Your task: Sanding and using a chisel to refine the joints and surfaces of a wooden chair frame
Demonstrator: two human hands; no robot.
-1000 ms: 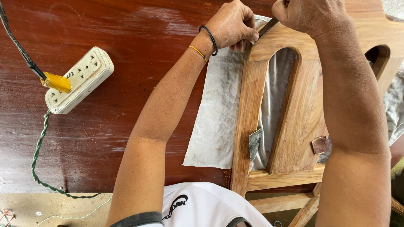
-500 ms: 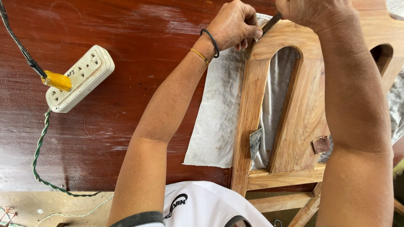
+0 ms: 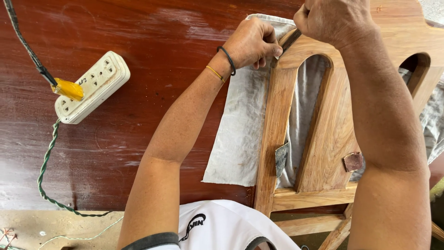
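- Barely anything is shifting since half a second ago: I am seeing both hands holding the same spot at the top of the arched frame, the right one edging only slightly toward the upper edge of view.
- I am watching the left hand (image 3: 252, 41) curling into a loose fist, its fingertips pinching the near end of a thin dark scraper blade (image 3: 289, 40) against the wood.
- I am seeing the right hand (image 3: 335, 19) clenching over the far end of that blade, knuckles toward the camera; I cannot tell how its fingertips are sitting underneath.
- The blade is lying slanted across the top left curve of the wooden chair back (image 3: 323, 139), touching it just above the arched opening.
- The chair back is lying flat on a grey cloth (image 3: 240, 134), which is spreading over the dark red table (image 3: 152, 55).
- Two small worn pieces of sandpaper are resting on the frame: a grey one (image 3: 280, 158) at the left rail and a brown one (image 3: 353, 161) beside the right forearm.
- A white power strip (image 3: 95, 85) with a yellow plug (image 3: 68, 89) is sitting well apart on the left, its green twisted cord (image 3: 46, 162) trailing toward me.
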